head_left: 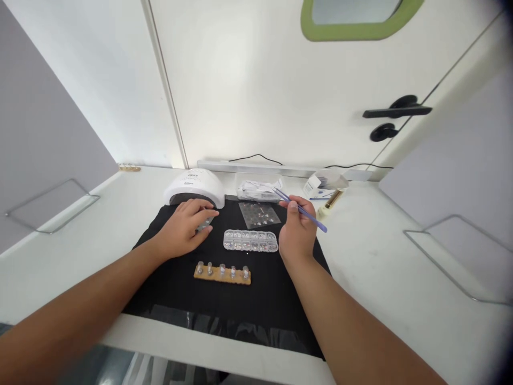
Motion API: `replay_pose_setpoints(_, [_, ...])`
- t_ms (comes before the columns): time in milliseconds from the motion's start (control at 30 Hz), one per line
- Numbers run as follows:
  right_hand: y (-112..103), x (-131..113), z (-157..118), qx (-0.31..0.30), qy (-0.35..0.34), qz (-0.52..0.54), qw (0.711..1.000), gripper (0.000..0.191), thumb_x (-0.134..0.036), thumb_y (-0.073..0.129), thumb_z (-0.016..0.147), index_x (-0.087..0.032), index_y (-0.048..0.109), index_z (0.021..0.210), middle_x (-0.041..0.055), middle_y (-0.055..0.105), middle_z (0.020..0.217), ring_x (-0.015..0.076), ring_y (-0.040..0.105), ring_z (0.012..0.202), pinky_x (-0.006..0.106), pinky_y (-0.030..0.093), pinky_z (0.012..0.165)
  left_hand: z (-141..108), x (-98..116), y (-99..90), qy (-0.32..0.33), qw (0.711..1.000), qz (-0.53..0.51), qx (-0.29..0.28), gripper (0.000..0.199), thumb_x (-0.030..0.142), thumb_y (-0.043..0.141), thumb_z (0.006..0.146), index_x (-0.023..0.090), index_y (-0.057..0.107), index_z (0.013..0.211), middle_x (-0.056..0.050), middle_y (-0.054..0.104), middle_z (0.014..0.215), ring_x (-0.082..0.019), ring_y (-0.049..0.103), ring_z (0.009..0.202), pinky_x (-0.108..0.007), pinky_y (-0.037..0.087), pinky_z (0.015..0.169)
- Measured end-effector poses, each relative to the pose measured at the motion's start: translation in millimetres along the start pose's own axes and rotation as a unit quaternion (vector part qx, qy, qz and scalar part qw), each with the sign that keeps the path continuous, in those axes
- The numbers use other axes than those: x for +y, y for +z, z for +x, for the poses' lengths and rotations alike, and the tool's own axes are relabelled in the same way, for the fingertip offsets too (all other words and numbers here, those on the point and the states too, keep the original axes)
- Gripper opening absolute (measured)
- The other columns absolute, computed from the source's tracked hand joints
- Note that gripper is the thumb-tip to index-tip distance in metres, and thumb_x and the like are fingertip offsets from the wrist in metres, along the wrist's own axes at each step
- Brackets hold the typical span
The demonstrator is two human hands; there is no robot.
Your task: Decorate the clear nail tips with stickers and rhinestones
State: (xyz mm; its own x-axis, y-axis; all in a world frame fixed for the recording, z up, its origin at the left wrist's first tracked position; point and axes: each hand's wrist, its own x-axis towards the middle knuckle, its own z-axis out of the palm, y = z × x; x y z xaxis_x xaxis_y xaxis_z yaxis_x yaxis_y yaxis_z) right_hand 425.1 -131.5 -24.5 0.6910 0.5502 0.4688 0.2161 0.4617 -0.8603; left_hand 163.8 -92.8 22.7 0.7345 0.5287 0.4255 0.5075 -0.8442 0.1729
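My left hand (184, 227) reaches to the front of the white nail lamp (195, 184), fingers spread, over a small clear piece (204, 222) it mostly hides. Thumb and fingers stand apart; whether they touch that piece I cannot tell. Closed round purple tweezers (303, 211), my right hand (298, 227) points their tips up and left. Between the hands lies a clear compartment box (250, 241) of small rhinestones. Nearer me, several nail tips (222, 269) stand on a tan display strip (216, 276). A clear sheet (259, 214) with small charms lies behind the box.
A black mat (176, 289) covers the middle of the white table (360, 256). At the back are a clear container (259, 188) with white packets, an opened white box (320, 184) and a gold-capped bottle (332, 202). A door with a black handle (396, 111) stands behind.
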Motion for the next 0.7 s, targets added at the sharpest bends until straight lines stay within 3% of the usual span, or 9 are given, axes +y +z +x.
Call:
replay_pose_setpoints(67, [0,2,-1,-0.002,-0.001,-0.012,1.0,0.023,-0.039,0.054,0.093,-0.019,0.06,0.103,0.0036,0.068,0.089,0.0215,0.063,0.091,0.04,0.043,0.09,12,12,-4.6,-0.028,0.998,-0.048,0.001,0.037,0.025,0.05,0.091,0.019,0.052,0.127,-0.014,0.05,0.13,-0.026,0.056,0.113,-0.043,0.048,0.096])
replay_pose_setpoints(167, [-1,4,-1,-0.009,-0.011,-0.032,0.999,0.023,-0.038,0.055,0.092,-0.019,0.06,0.104,0.0048,0.068,0.093,0.0227,0.063,0.094,0.041,0.043,0.091,42,27,0.1,-0.07,0.992,-0.077,-0.067,0.048,0.031,0.052,0.09,0.019,0.046,0.136,-0.015,0.047,0.135,-0.021,0.063,0.093,-0.038,0.053,0.083])
replay_pose_setpoints(300, [-2,4,1,-0.001,-0.027,-0.06,0.998,0.025,-0.038,0.055,0.091,-0.018,0.062,0.104,0.007,0.068,0.096,0.0261,0.061,0.099,0.046,0.04,0.095,91,38,32.0,-0.079,0.972,0.029,-0.219,0.053,0.043,0.057,0.087,0.019,0.052,0.134,-0.013,0.059,0.125,-0.028,0.058,0.114,-0.039,0.047,0.096])
replay_pose_setpoints(467, [-2,5,3,0.016,-0.02,-0.071,0.997,0.029,-0.041,0.05,0.091,-0.018,0.061,0.103,0.0079,0.067,0.094,0.0265,0.062,0.097,0.047,0.043,0.093,122,40,71.6,-0.143,0.961,0.09,-0.217,0.084,0.066,0.06,0.077,0.014,0.046,0.142,-0.023,0.056,0.131,-0.042,0.049,0.122,-0.051,0.044,0.096])
replay_pose_setpoints(533, [-1,7,2,0.018,-0.006,-0.066,0.998,0.029,-0.042,0.049,0.091,-0.018,0.06,0.103,0.0076,0.067,0.095,0.0253,0.063,0.095,0.045,0.045,0.09,123,41,77.4,-0.152,0.959,0.104,-0.216,0.091,0.073,0.058,0.074,0.017,0.043,0.145,-0.023,0.055,0.133,-0.043,0.047,0.124,-0.053,0.043,0.096])
replay_pose_setpoints(700, [1,4,2,0.028,0.017,-0.046,0.998,0.028,-0.042,0.05,0.09,-0.018,0.06,0.102,0.0071,0.067,0.093,0.0243,0.063,0.094,0.043,0.045,0.09,121,44,76.3,-0.141,0.955,0.127,-0.227,0.085,0.073,0.053,0.079,0.026,0.039,0.149,-0.02,0.056,0.134,-0.04,0.048,0.124,-0.05,0.045,0.093])
